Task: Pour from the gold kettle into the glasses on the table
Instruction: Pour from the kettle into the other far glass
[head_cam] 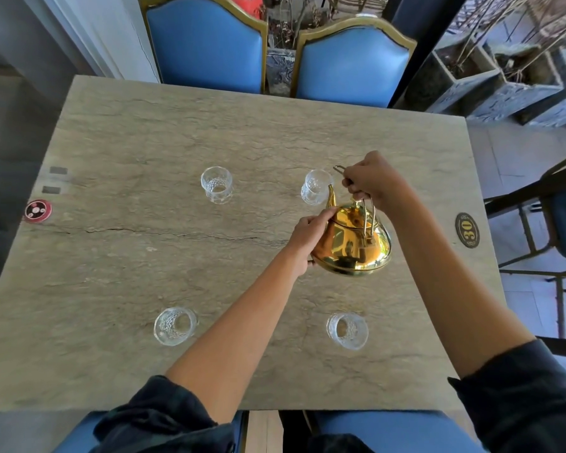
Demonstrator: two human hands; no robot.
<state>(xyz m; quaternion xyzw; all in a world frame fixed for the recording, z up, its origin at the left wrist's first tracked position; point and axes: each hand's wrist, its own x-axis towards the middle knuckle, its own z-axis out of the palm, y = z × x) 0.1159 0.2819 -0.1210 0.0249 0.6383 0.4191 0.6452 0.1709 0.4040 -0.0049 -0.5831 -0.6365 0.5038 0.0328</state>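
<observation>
Head view. Stone-look beige counter [144, 142], veined, with a dark crack running across it left of the gold kettle [353, 243]. Kettle is held above the counter right of centre, tilted, spout [330, 197] pointing at the far right glass [316, 186] and just beside its rim. Right hand [370, 181] is clamped around the kettle's upright handle at the top. Left hand [307, 237] presses against the kettle's left side, fingers closed onto the body near the lid. No visible stream; cannot tell if liquid is coming out.

Four cut-pattern clear glasses: far left glass [216, 184] well left of the kettle, near left glass [175, 325] and near right glass [347, 330] on the near side of it. Round black plaque [468, 229] reading 30 on the counter right of the kettle; red round sticker [38, 210] at the counter's left edge.

Room: two blue padded chairs [206, 44] with gold frames beyond the counter, grey stone planters [490, 80] with dry branches far right, tiled floor [517, 158] on the right. Dark sleeves [164, 416] at the bottom.
</observation>
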